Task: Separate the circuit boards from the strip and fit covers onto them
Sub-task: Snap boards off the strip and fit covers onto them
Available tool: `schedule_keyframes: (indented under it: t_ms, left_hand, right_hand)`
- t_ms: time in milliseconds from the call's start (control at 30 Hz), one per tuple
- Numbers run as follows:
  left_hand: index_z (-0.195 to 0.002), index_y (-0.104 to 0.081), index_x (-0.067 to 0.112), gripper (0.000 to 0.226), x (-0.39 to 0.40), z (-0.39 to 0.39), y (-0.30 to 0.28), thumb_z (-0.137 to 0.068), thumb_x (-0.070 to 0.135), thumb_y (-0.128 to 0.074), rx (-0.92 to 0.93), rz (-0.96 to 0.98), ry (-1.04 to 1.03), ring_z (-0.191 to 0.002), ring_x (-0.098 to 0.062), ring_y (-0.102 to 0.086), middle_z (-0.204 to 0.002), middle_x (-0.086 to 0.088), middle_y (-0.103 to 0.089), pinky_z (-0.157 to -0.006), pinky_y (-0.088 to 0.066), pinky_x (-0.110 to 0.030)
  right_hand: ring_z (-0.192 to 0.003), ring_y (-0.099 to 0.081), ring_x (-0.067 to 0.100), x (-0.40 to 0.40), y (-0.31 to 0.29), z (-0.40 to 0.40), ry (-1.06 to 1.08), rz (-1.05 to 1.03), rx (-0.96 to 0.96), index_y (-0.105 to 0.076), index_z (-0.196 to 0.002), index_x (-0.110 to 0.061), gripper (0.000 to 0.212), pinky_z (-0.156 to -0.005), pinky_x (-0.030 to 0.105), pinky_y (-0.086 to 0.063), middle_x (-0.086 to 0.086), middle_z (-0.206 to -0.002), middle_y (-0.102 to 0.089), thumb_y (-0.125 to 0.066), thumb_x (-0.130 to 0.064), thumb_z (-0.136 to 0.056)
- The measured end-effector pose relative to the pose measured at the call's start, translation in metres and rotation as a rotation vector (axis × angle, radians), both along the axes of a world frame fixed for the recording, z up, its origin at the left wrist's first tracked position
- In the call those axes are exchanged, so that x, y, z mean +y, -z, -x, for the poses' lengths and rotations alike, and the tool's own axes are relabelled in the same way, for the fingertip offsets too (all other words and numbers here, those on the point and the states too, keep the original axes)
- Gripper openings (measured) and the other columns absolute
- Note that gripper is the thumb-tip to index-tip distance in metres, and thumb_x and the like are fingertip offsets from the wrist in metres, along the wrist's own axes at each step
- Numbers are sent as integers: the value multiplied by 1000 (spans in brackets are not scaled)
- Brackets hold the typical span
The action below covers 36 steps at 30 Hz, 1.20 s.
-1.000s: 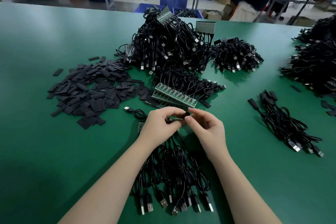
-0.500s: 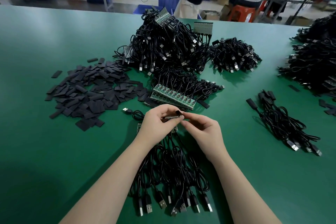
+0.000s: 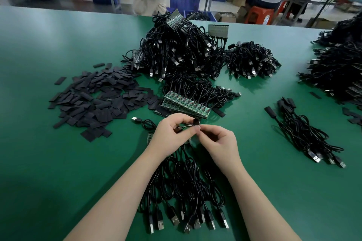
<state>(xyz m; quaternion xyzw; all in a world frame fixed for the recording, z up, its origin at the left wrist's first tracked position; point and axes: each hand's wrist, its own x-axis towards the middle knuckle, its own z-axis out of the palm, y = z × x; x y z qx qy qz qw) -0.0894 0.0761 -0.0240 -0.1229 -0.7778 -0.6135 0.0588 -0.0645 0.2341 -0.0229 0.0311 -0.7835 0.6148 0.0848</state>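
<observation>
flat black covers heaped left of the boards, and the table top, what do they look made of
Covers: matte black, thin and flat, some creased; probably soft plastic sleeving, though rubber can't be ruled out. Table top: smooth green sheet with a dull sheen, likely a rubber or vinyl mat.

Table (image 3: 58, 162): smooth green mat, soft satin sheen under the overhead light. Loose covers (image 3: 94, 101): matt dark grey-black flat sleeves, rubbery or plastic look, no gloss; cables (image 3: 182, 186): black plastic-jacketed, slightly glossy, ending in bright metal USB plugs (image 3: 225, 223). Circuit board strip (image 3: 186, 104): green laminate, faint lacquer shine, small metallic glints.
</observation>
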Motion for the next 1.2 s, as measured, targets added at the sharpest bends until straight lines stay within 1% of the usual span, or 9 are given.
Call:
schedule_keyframes:
  t_ms: [233, 400, 533, 667, 767, 833, 1000, 1067, 1200]
  left_hand:
    - [-86, -70, 48, 14, 0, -1, -3, -80, 36, -72, 15, -43, 14, -88, 4, -63, -95, 23, -68, -77, -48, -14]
    - [-84, -65, 41, 17, 1, -3, -4, -86, 25, -67, 21, -80, 41, -67, 8, -56, -85, 24, -64, -64, -42, -9]
    - [-84, -65, 35, 19, 1, -1, -2, -89, 16, -69, 4, -86, 16, -55, 7, -50, -71, 25, -61, -56, -37, -7]
    - [-80, -66, 39, 20, 1, 0, 0, -87, 21, -72, -22, -43, 13, -57, 7, -52, -71, 26, -63, -58, -39, -7]
    - [-79, -67, 42, 23, 0, 0, 0, -87, 22, -73, -12, -33, 13, -61, 7, -55, -75, 25, -65, -60, -41, -8]
    - [-79, -68, 47, 26, 0, 0, -1, -87, 22, -72, -4, -35, 12, -63, 7, -56, -77, 24, -66, -62, -42, -9]
    - [-81, -67, 54, 30, 2, -1, -1, -85, 25, -73, 11, 14, -6, -68, 1, -57, -87, 24, -68, -65, -48, -15]
    - [-81, -67, 54, 30, 2, -1, -1, -85, 25, -73, 15, 14, 4, -71, 1, -60, -88, 25, -68, -66, -50, -15]
    - [-82, -69, 50, 22, 3, -3, -3, -83, 29, -74, 7, 14, 21, -64, 5, -59, -83, 23, -68, -61, -46, -12]
  right_hand:
    - [-71, -66, -3, -1, 2, 1, 46, -13, -3, -74, -79, -35, 21, -66, 12, -49, -17, -78, -74, -77, -14, -83]
    - [-69, -64, 0, 0, 5, 2, 65, -1, 9, -73, -78, -35, 23, -66, 14, -49, -14, -77, -73, -76, -12, -82]
    - [-67, -61, 2, 1, 4, 3, 31, 136, -1, -73, -80, -28, 24, -65, 15, -49, -11, -74, -71, -72, -5, -86]
    - [-73, -64, 6, 6, 2, 2, 3, 291, -31, -76, -82, -31, 28, -70, 16, -51, -9, -78, -72, -69, -5, -90]
    - [-76, -66, 5, 8, 0, 2, 0, 349, -71, -79, -92, -30, 21, -71, 15, -51, -5, -83, -75, -73, -11, -87]
    - [-76, -67, 2, 7, -1, 1, -14, 330, -77, -79, -95, -29, 18, -70, 13, -50, -5, -85, -76, -74, -13, -86]
    - [-79, -69, 2, 3, -4, -1, -47, 261, -36, -80, -86, -34, 24, -71, 13, -51, -4, -87, -78, -74, -12, -86]
    - [-80, -69, 3, 3, -3, -1, -36, 266, -26, -80, -85, -34, 25, -73, 14, -52, -4, -88, -78, -74, -9, -86]
    - [-78, -69, 3, 2, -1, -1, 12, 272, 7, -80, -79, -30, 23, -71, 13, -51, -4, -84, -78, -75, -8, -84]
